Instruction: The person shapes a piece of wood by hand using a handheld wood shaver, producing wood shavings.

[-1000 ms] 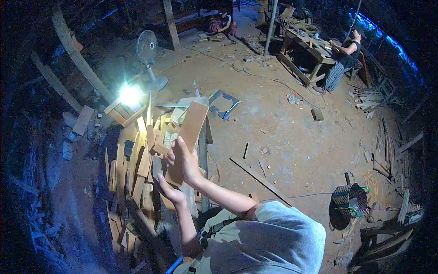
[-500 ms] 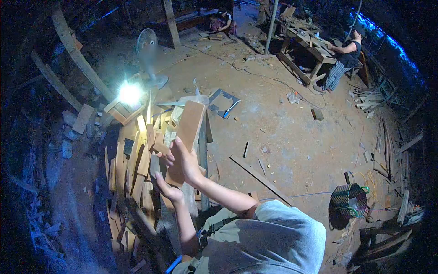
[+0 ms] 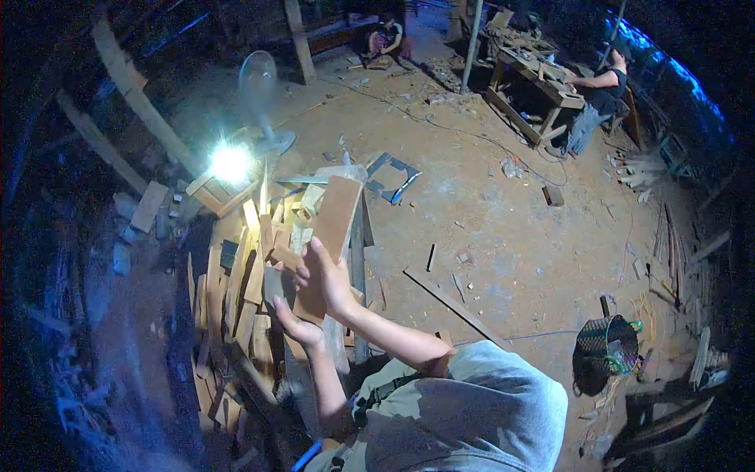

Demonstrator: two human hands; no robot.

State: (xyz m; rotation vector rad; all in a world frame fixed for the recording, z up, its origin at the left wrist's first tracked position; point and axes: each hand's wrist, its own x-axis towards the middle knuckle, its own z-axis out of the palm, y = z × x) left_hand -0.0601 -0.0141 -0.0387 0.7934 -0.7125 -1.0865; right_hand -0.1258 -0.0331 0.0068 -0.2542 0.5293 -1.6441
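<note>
My right hand [image 3: 332,289] is closed on a flat, smooth wooden board [image 3: 336,208], which slants up and away from me. Its thumb lies along the board's face, with the fingers curled near the left edge. Just below and left, my left hand [image 3: 300,326] is palm up with its fingers apart, close to the board's lower end. Beneath both hands is a pile of wooden offcuts [image 3: 255,275], and a small wooden block [image 3: 285,256] lies just left of the right hand's fingers.
A bright lamp [image 3: 230,163] shines beyond the pile, beside a standing fan [image 3: 259,86]. A black frame [image 3: 391,179] lies on the floor, with a long strip of wood [image 3: 448,303] nearer. A basket [image 3: 605,346] stands at right. One person sits at a workbench [image 3: 543,82]; another crouches farther back.
The view has shifted slightly, so most things sit a little to the right. My hands and the board keep nearly the same pose. The crouching person's posture has changed.
</note>
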